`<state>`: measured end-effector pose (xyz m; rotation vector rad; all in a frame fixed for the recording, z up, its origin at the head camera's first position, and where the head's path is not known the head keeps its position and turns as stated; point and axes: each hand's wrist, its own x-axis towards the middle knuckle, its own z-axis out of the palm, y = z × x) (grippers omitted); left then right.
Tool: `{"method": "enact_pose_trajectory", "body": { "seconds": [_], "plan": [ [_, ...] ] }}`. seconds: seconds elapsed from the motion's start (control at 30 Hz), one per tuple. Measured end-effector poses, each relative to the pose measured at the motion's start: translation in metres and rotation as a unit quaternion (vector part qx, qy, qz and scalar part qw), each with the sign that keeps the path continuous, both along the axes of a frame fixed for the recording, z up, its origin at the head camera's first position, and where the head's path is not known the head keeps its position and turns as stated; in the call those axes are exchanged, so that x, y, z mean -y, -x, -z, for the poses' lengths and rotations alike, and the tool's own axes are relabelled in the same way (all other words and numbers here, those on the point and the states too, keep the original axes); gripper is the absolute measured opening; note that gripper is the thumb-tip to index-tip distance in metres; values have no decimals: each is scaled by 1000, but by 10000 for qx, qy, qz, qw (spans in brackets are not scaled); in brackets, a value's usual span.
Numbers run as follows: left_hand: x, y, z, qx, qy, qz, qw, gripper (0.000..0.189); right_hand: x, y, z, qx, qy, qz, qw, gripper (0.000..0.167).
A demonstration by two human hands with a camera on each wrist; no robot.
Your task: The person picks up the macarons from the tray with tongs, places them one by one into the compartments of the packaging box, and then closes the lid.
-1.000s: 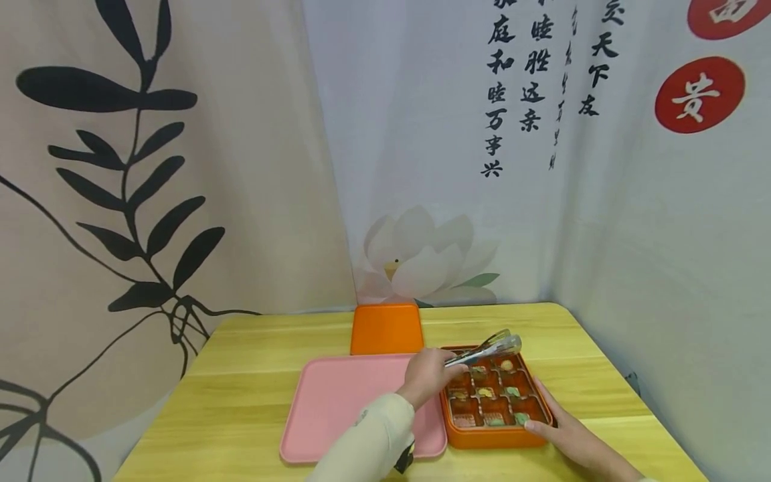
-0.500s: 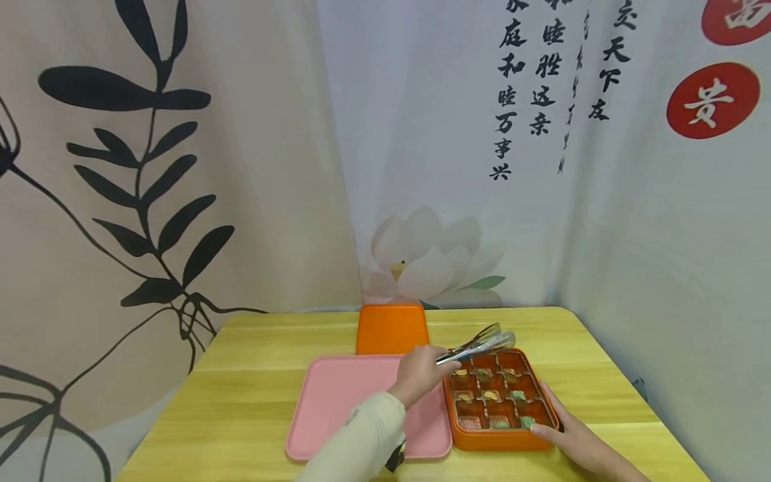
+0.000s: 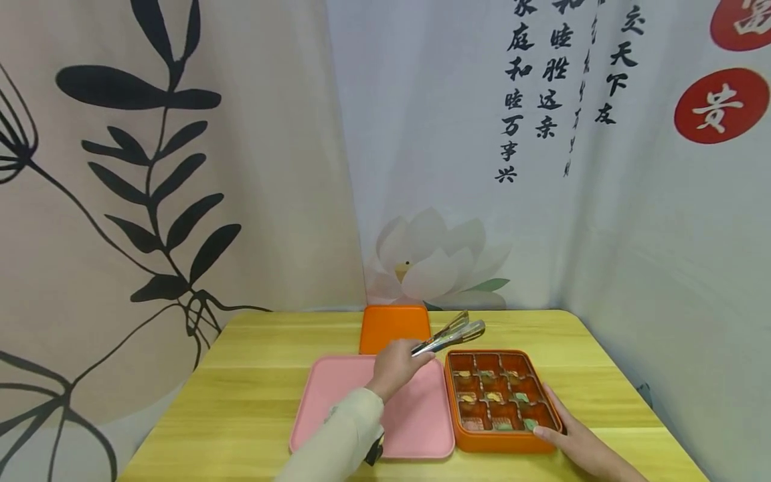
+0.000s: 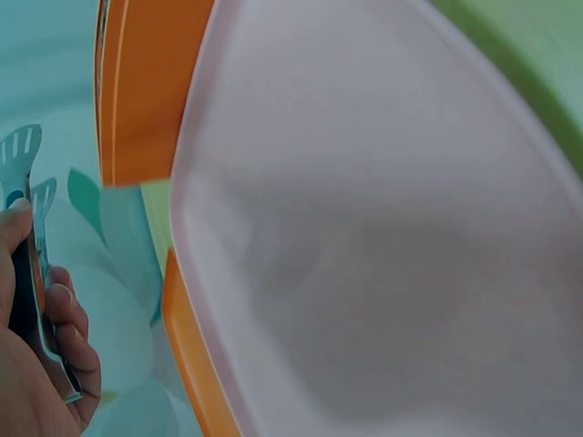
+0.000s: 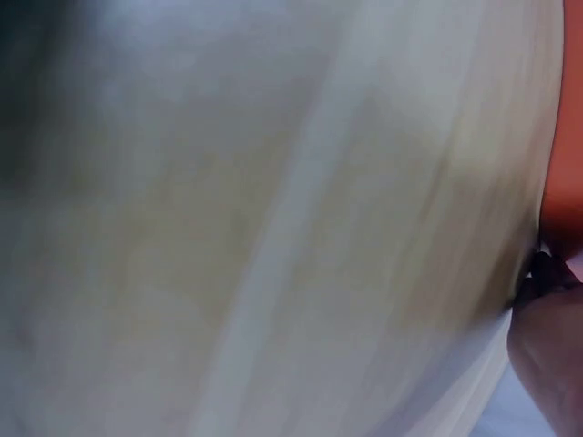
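My left hand grips a pair of metal food tongs, raised over the back right part of a pink tray. In the left wrist view the tongs' slotted heads stand a little apart with nothing between them. To the tray's right sits an orange box with a divided insert; small yellow, green and pink pieces lie in its compartments. My right hand holds that box at its front right corner, thumb on the rim and fingers along the outer side. In the right wrist view only part of the hand shows.
Behind the pink tray lies a flat orange lid or tray. All stand on a yellow wood-grain table, with a printed curtain hanging behind its far edge and along the right.
My left hand has drawn the tongs leftward, off the box's back part to above the pink tray. My right hand keeps its hold on the box, and the head view has shifted slightly.
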<state>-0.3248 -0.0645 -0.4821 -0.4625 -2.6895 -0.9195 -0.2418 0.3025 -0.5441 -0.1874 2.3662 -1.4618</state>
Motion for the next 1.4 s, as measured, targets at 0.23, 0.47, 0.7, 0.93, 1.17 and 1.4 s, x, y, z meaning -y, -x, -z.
{"method": "enact_pose_trajectory", "body": {
  "seconds": [0.23,0.47,0.7,0.93,1.17,1.4],
  "plan": [
    [37,7,1,-142,-22,-375,9992,23,0,1,1,66,140,19,9999,88],
    [80,13,0,-10,-179,-785,9968,23,0,3,0,171,-110,52,9998,89],
    [124,17,-1,38,-245,-1355,9905,27,-1,2,2,155,-135,52,9998,87],
    [170,10,-3,299,-287,-1733,9840,34,0,2,1,187,-158,114,9996,88],
    [219,0,1,578,-470,-1667,9832,31,-1,2,2,191,-53,45,9998,89],
    [258,-13,5,752,-385,-1792,9802,33,-1,2,2,157,4,28,9999,89]
  ]
}}
